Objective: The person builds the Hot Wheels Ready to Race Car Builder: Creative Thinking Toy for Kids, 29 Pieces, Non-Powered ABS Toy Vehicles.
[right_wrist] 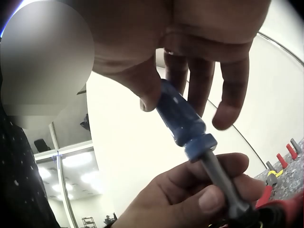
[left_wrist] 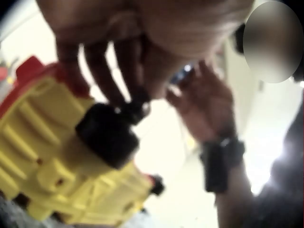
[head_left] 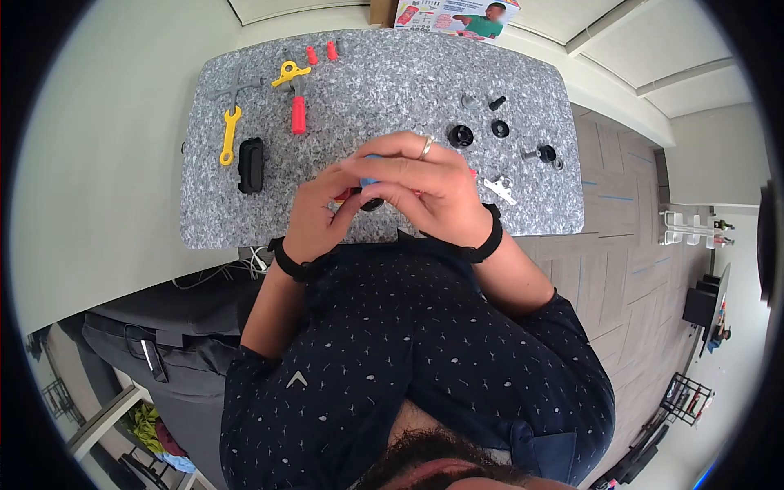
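A toy screwdriver with a blue handle and grey shaft slants down in the right wrist view. My right hand pinches its handle between thumb and fingers. Lower down, the thumb and fingers of my left hand close around the grey shaft near its tip. The tip meets a dark part of a red and yellow toy, whose ribbed yellow underside faces the left wrist camera. A black block-like piece sticks out from that underside, close below the left fingertips. From above, both hands hide most of the toy.
At the table's left lie a yellow wrench, a red-handled hammer, a black tray-like part and red pegs. Black wheels, small grey and black parts and a white piece are on the right. A picture box stands behind.
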Action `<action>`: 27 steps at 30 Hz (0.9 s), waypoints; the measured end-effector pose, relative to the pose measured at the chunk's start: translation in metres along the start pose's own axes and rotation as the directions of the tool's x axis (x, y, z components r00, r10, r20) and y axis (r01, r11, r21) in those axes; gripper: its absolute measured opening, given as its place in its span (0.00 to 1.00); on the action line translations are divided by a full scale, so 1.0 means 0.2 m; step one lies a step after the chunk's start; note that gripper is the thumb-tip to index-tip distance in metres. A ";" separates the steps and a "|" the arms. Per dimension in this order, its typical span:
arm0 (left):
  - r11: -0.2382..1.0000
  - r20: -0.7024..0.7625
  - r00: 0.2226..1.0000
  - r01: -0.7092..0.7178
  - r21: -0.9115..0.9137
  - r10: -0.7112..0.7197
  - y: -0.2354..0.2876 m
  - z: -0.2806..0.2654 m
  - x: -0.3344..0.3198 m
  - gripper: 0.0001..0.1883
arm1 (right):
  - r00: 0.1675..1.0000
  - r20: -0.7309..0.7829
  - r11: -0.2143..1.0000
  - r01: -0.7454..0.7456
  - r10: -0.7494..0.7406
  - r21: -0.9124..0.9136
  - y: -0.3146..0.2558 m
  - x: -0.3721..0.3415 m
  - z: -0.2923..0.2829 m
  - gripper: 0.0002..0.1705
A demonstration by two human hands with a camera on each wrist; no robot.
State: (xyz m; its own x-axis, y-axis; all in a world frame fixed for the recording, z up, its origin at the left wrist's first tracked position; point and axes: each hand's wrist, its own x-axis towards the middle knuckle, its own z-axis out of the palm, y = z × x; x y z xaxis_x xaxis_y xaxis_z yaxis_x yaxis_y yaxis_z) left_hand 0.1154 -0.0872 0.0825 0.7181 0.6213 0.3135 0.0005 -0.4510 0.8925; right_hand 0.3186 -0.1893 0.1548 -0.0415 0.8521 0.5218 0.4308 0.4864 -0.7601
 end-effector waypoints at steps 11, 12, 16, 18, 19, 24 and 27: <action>0.997 0.007 1.000 0.009 -0.072 -0.008 -0.03 0.00 -0.01 0.17 | 0.996 -0.053 0.995 0.065 -0.069 -0.076 0.02 0.01 0.03 0.26; 0.995 -0.026 0.999 0.022 -0.097 -0.024 -0.01 0.01 0.00 0.17 | 0.995 -0.075 0.994 0.056 -0.063 -0.093 0.01 0.02 0.03 0.26; 0.996 0.020 0.998 0.061 -0.066 -0.060 -0.02 -0.01 -0.01 0.19 | 0.988 -0.114 0.991 0.088 -0.100 -0.100 0.00 0.04 0.05 0.26; 0.996 0.018 1.000 0.024 -0.082 -0.022 -0.06 -0.01 -0.03 0.19 | 0.991 -0.082 0.992 0.096 -0.102 -0.082 0.02 0.03 0.05 0.26; 0.996 0.018 1.000 0.004 -0.091 -0.002 -0.06 0.00 -0.02 0.19 | 0.995 -0.053 0.994 0.081 -0.086 -0.079 0.03 0.01 0.03 0.26; 0.994 -0.063 0.998 0.018 -0.108 -0.025 -0.04 0.02 -0.01 0.20 | 0.996 -0.090 0.997 0.014 -0.021 -0.071 -0.02 0.02 0.05 0.24; 0.995 -0.004 0.999 0.054 -0.081 -0.054 -0.10 -0.01 -0.04 0.21 | 0.995 -0.080 0.997 0.064 -0.067 -0.043 -0.01 0.04 0.05 0.24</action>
State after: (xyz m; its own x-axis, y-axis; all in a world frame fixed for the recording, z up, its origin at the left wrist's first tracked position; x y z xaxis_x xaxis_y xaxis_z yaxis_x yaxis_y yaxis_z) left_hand 0.1077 -0.0810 0.0622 0.7143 0.6473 0.2661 -0.0171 -0.3639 0.9313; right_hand 0.3078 -0.1819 0.1558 0.0016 0.7994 0.6008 0.4655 0.5311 -0.7079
